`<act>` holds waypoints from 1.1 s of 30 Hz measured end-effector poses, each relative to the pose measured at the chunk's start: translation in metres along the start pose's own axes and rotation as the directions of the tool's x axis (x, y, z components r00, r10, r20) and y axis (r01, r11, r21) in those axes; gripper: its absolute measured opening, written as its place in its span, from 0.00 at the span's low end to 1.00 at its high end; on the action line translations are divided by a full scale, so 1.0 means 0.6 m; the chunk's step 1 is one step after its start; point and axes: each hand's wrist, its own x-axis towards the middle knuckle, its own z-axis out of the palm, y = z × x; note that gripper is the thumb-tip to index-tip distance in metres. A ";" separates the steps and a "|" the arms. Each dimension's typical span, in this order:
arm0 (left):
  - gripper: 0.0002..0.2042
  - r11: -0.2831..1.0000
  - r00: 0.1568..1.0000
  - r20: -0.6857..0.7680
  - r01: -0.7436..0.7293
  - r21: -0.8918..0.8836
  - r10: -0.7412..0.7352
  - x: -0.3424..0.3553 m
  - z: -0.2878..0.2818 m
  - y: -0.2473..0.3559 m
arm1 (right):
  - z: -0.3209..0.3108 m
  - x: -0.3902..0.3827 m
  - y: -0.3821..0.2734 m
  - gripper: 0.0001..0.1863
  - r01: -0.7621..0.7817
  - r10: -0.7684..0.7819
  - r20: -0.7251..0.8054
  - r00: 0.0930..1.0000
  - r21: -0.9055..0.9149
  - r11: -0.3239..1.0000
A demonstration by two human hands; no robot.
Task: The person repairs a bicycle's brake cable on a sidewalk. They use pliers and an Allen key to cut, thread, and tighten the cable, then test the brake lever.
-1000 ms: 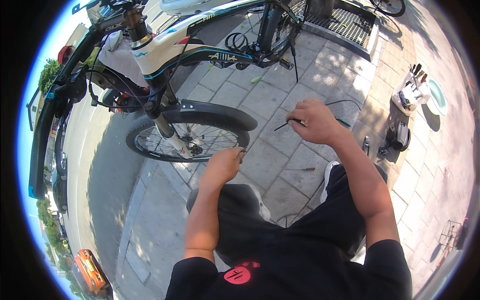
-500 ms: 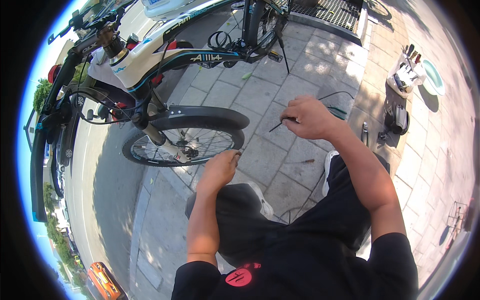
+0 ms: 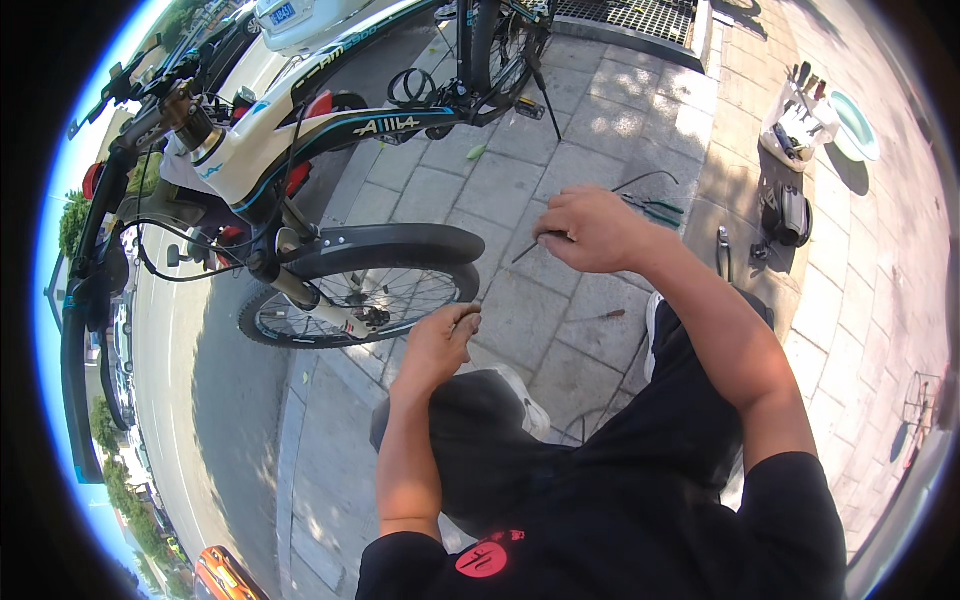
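Observation:
My right hand (image 3: 592, 230) is closed around a thin black cable (image 3: 525, 252). A short straight end pokes out to the left of my fingers, and the rest curves away behind the hand. My left hand (image 3: 437, 345) is pinched shut beside the front wheel; whatever its fingertips hold, if anything, is too small to make out. The bicycle (image 3: 375, 128), white and black with blue trim, stands ahead to the left, its black front mudguard (image 3: 440, 240) close to my left hand.
On the paving lie green-handled pliers (image 3: 665, 212), a small screwdriver (image 3: 612, 314) and another hand tool (image 3: 724, 255). At the right are a dark bag (image 3: 792, 217), a white tool container (image 3: 790, 135) and a pale green basin (image 3: 853, 130). A metal grating (image 3: 640, 20) lies at the back.
The whole view has shifted slightly, with the bicycle and tools a little further left in it. Both hands keep nearly the same poses, and the cable is still in my right hand.

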 end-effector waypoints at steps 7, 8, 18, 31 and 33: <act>0.15 0.983 0.994 -0.111 -0.044 -0.178 0.024 0.006 0.003 0.005 | 0.019 0.015 -0.020 0.08 -0.004 0.004 0.007 1.000 0.005 1.000; 0.14 0.968 0.992 -0.124 -0.049 -0.246 0.019 0.008 0.003 0.010 | 0.015 0.016 -0.022 0.09 -0.033 0.033 0.002 0.999 0.019 0.999; 0.13 0.944 0.949 -0.307 -0.162 -0.287 0.070 0.007 0.000 0.008 | 0.017 0.018 -0.032 0.07 0.001 -0.001 -0.001 1.000 0.052 0.999; 0.11 0.965 0.893 -0.400 -0.254 -0.068 0.207 0.022 0.007 -0.018 | 0.014 0.013 -0.020 0.07 0.076 -0.073 0.082 0.994 -0.039 0.996; 0.10 0.956 0.873 -0.431 -0.285 -0.064 0.231 0.022 0.011 -0.019 | 0.011 0.012 -0.022 0.07 0.061 -0.059 0.096 0.994 -0.024 0.998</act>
